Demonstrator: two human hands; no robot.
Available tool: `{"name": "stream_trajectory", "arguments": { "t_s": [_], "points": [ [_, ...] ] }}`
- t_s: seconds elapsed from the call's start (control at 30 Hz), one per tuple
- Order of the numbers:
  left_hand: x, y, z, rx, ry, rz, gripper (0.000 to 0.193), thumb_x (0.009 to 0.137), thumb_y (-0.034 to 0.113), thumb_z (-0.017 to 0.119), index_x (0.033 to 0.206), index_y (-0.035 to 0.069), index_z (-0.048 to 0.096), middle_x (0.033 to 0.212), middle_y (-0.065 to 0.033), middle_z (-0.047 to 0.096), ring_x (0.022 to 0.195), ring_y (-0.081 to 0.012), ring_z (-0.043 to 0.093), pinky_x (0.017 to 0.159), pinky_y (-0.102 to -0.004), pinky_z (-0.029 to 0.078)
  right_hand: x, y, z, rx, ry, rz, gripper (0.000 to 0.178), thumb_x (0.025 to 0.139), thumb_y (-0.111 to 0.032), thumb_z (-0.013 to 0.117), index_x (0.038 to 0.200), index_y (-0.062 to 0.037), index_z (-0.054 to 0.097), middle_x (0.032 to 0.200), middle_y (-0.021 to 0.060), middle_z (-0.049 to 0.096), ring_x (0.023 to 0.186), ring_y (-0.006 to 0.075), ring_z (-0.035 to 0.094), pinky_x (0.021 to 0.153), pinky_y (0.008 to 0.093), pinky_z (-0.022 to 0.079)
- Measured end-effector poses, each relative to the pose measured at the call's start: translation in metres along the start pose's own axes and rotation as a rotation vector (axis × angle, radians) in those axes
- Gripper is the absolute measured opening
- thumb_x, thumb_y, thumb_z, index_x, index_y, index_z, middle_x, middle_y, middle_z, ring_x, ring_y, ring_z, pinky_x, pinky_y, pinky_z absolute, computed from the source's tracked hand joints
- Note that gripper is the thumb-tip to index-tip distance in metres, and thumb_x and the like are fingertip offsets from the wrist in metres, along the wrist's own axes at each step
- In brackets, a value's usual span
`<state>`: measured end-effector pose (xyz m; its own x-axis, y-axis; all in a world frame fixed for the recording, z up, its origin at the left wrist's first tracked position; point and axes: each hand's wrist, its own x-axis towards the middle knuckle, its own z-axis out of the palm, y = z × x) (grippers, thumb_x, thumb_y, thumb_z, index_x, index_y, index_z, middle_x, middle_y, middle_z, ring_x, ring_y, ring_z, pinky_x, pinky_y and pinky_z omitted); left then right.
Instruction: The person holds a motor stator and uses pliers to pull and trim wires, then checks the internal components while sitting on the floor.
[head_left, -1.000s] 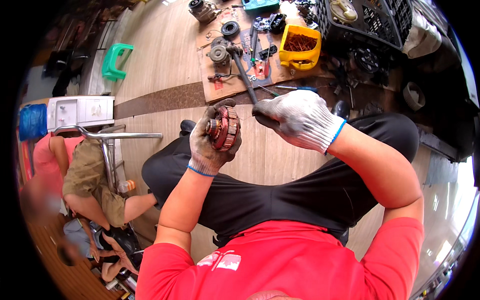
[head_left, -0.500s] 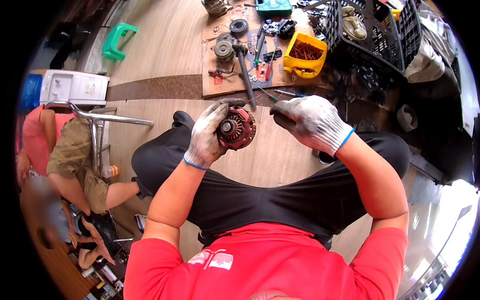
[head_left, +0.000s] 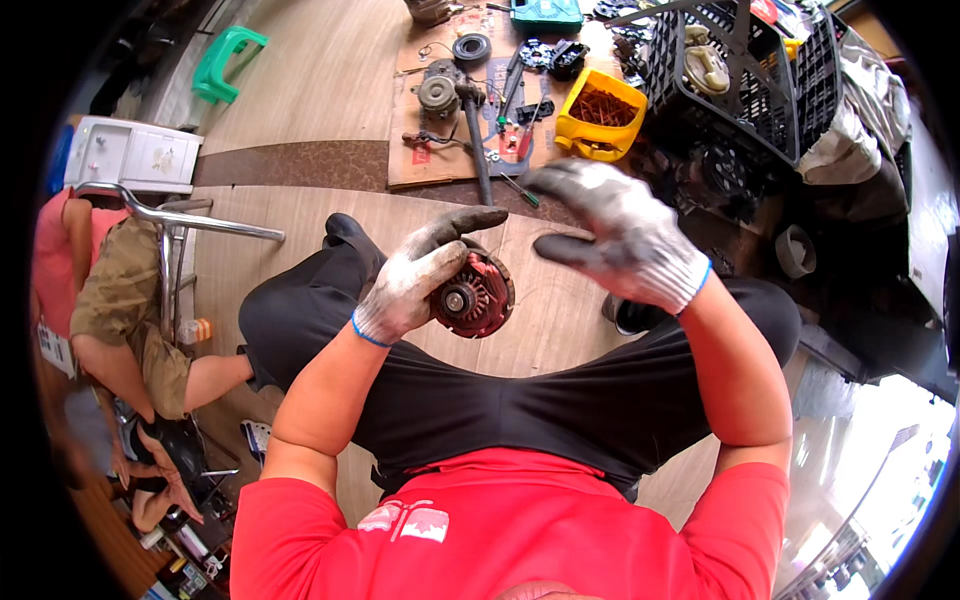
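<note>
My left hand (head_left: 412, 272), in a grey-stained white glove, holds a round motor core (head_left: 472, 292) with red windings and a shaft end at its middle. One gloved finger stretches past the top of the core, and the fingers beneath it are hidden. To the right, my right hand (head_left: 618, 232), gloved alike, hangs in the air apart from the core. Its thumb is spread away from its fingers, with nothing between them. Beyond both hands, a hammer (head_left: 477, 150) lies with its handle over the edge of a cardboard sheet (head_left: 428, 175).
A yellow cut-open container (head_left: 590, 145) holds rusty nails or screws. Near it are a green-handled screwdriver (head_left: 527, 195), a grey motor housing (head_left: 438, 95) and a black crate (head_left: 725, 125). A green stool (head_left: 225, 65) stands far left. Another person (head_left: 125, 280) sits at the left beside a metal-tube chair (head_left: 225, 222).
My right hand has opened from a closed pinch, fingers spreading apart. The motor core has dropped slightly and tilted in my left hand, whose top finger now stretches out. The whole view has shifted a little.
</note>
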<state>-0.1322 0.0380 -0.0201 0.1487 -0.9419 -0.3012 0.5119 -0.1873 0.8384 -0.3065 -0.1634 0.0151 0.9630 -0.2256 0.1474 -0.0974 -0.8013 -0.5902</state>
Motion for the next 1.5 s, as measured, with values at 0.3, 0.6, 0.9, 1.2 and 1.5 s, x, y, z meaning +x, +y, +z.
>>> {"name": "stream_trajectory", "arguments": {
  "t_s": [0.3, 0.6, 0.9, 1.2, 1.5],
  "points": [
    [0.001, -0.001, 0.003, -0.047, -0.082, 0.003, 0.082, 0.092, 0.043, 0.068, 0.146, -0.009, 0.035, 0.106, -0.0114, 0.067, 0.092, -0.0139, 0.066, 0.081, -0.0249, 0.053, -0.001, 0.002, 0.015, 0.011, -0.089, -0.076, 0.023, 0.091, -0.030, 0.067, 0.097, -0.0075, 0.070, 0.084, 0.0150, 0.067, 0.077, 0.0370, 0.065, 0.067, 0.0426, 0.053],
    [0.008, -0.016, 0.001, -0.231, 0.031, -0.120, 0.053, 0.099, 0.026, 0.058, 0.139, -0.007, 0.044, 0.109, -0.0155, 0.067, 0.098, -0.0209, 0.068, 0.086, -0.0328, 0.058, 0.002, 0.019, 0.012, -0.148, -0.009, 0.082, 0.016, 0.089, -0.022, 0.062, 0.100, -0.0160, 0.071, 0.080, 0.0143, 0.068, 0.078, 0.0365, 0.068, 0.068, 0.0450, 0.055],
    [0.014, -0.029, -0.013, -0.335, 0.319, -0.085, 0.034, 0.105, 0.023, 0.046, 0.125, -0.002, 0.056, 0.115, -0.0158, 0.068, 0.095, -0.0233, 0.071, 0.080, -0.0342, 0.061, 0.009, 0.008, 0.001, -0.152, 0.348, 0.012, 0.031, 0.090, -0.027, 0.069, 0.115, -0.0081, 0.066, 0.096, 0.0151, 0.069, 0.088, 0.0323, 0.068, 0.077, 0.0420, 0.055],
    [0.018, -0.023, -0.008, -0.362, 0.398, -0.049, 0.030, 0.106, 0.023, 0.046, 0.124, 0.001, 0.056, 0.114, -0.0143, 0.068, 0.093, -0.0249, 0.072, 0.069, -0.0330, 0.062, -0.008, 0.010, 0.061, 0.146, -0.241, 0.131, 0.062, 0.087, -0.046, 0.070, 0.133, -0.0059, 0.056, 0.119, 0.0231, 0.066, 0.109, 0.0414, 0.063, 0.091, 0.0458, 0.052],
    [0.012, -0.021, -0.012, -0.378, 0.443, 0.017, 0.027, 0.104, 0.015, 0.050, 0.126, 0.000, 0.054, 0.119, -0.0153, 0.066, 0.103, -0.0254, 0.069, 0.087, -0.0368, 0.061, 0.004, -0.009, 0.039, 0.240, -0.430, 0.324, 0.031, 0.094, -0.036, 0.064, 0.107, -0.0084, 0.070, 0.093, 0.0232, 0.068, 0.087, 0.0440, 0.065, 0.072, 0.0445, 0.052]
  ]
}}
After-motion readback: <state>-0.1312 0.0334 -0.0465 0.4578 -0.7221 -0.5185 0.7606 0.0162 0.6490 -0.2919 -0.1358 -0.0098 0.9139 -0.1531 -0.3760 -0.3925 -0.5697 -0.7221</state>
